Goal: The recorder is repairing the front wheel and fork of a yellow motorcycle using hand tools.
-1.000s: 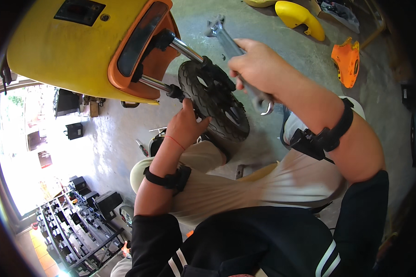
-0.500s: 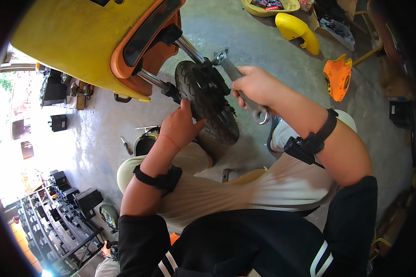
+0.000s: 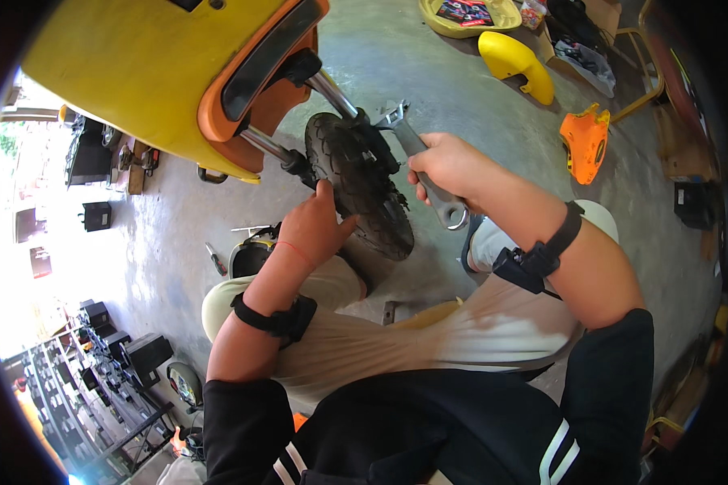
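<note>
A black-tyred front wheel (image 3: 356,186) stands between the chrome fork legs (image 3: 332,93) of a yellow and orange vehicle body (image 3: 129,73). My right hand (image 3: 449,166) is closed round the handle of a grey adjustable wrench (image 3: 410,141). The wrench's jaw end points away from me, beside the wheel's right side near the lower fork; whether it grips anything there I cannot tell. My left hand (image 3: 314,222) is at the wheel's left side, below the left fork end. Its fingers are curled and partly hidden, with the thumb near the tyre.
On the floor, a screwdriver (image 3: 216,259) and a black and yellow open item (image 3: 251,257) lie left of my knees. A yellow fender (image 3: 516,66), an orange panel (image 3: 585,144) and a yellow basin (image 3: 465,28) are at far right. A rack of black parts (image 3: 97,388) stands at left.
The wrench has turned slightly, its jaw end coming a little nearer and to the right with my right hand. My left hand stays by the wheel. The whole view has shifted a little.
</note>
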The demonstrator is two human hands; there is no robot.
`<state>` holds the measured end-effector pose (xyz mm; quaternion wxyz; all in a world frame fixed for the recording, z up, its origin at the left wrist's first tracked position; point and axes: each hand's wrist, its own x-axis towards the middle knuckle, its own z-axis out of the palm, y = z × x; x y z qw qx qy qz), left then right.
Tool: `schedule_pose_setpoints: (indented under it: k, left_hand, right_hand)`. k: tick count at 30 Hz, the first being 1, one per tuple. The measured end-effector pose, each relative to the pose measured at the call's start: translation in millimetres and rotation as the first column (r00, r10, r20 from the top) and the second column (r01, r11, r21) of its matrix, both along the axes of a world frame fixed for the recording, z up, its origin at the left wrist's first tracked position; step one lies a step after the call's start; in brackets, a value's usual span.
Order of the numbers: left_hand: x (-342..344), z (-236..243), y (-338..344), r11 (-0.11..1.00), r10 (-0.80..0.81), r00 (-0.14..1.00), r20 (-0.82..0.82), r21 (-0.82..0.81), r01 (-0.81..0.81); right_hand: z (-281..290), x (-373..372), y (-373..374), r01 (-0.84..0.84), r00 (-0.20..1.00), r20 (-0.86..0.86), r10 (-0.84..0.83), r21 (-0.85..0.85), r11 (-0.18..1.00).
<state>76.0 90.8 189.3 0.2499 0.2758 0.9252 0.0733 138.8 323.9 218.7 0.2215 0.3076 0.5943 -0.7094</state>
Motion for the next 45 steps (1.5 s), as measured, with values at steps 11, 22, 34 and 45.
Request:
schedule_pose_setpoints:
  k: [11, 22, 34, 45]
  left_hand:
    - [0, -3, 2, 0.999, 0.001, 1.0, 0.031, 0.037, -0.002]
    - [-7, -4, 8, 0.998, 0.027, 0.997, 0.077, 0.051, -0.031]
    - [-13, -3, 12, 1.0, -0.015, 1.0, 0.02, -0.013, 0.015]
    - [-1, 6, 11, 0.98, -0.176, 0.984, -0.028, -0.105, 0.172]
  right_hand:
    - [-33, -2, 18, 0.103, 0.988, 0.117, -0.096, -0.055, 0.993]
    - [-31, -1, 27, 0.198, 0.975, 0.142, -0.169, -0.227, 0.953]
    - [-45, -16, 41, -0.027, 0.985, 0.167, 0.038, -0.062, 0.998]
    - [-69, -16, 45, 0.014, 0.942, 0.334, -0.042, 0.087, 0.996]
